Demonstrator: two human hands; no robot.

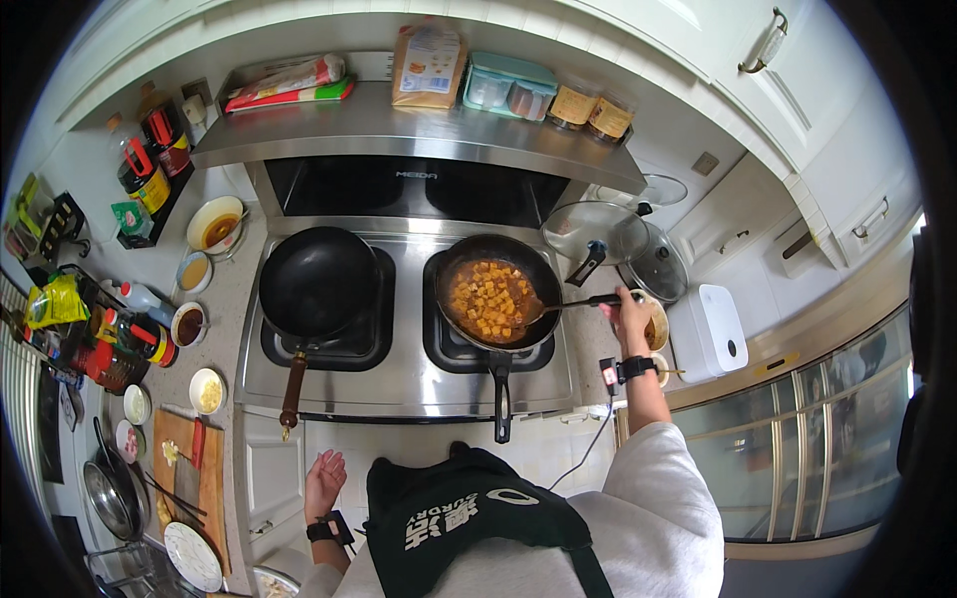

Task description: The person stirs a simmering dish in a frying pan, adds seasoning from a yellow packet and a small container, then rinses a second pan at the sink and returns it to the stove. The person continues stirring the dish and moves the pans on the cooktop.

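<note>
My right hand [632,318] grips the black handle of a spatula [576,303], whose blade rests at the right side of the food in a black frying pan [549,273]. Orange-brown cubes in sauce [490,299], resembling tofu, fill the middle of this pan. The pan sits on the right burner, its black handle [502,400] pointing towards me. Below the stove's front edge, my left hand [325,478] hangs palm up and holds nothing. Nearest to it is a dark wok [320,280] with a wooden handle [294,389], on the left burner.
Glass lids [597,232] stand at the back right, by a white container [710,333]. Along the left counter are a bowl of minced yellow food [207,392], a red-handled knife [198,443] on a cutting board [213,486], and sauce bottles [138,336]. A steel shelf [419,123] overhangs the back.
</note>
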